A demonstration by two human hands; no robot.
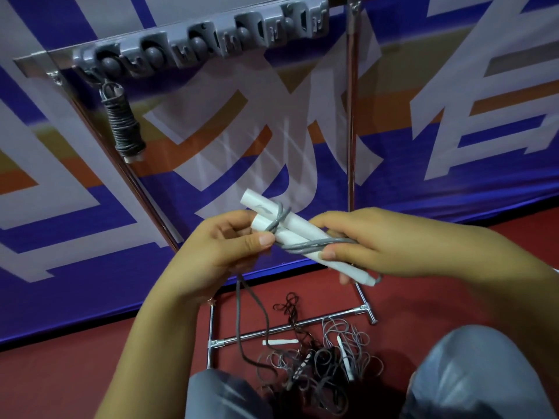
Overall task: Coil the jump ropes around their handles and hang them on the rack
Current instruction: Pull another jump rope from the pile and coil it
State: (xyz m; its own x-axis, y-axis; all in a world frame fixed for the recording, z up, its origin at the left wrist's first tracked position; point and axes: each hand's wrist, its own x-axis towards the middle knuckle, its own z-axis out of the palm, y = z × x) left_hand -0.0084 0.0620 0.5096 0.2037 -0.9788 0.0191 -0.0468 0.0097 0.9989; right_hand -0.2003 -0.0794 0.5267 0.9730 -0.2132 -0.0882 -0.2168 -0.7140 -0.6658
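Below the grey wall rack (211, 37), the left hand (223, 252) pinches grey rope (305, 244) against two white handles (290, 231) which the right hand (378, 243) grasps.

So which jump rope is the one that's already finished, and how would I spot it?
Look to the grey rack mounted along the bar at the top. At its left end hangs the coiled rope, dark cord wound tightly round its handles. Every other rope is loose: a tangle on the red floor, or one half-wrapped in the hands.
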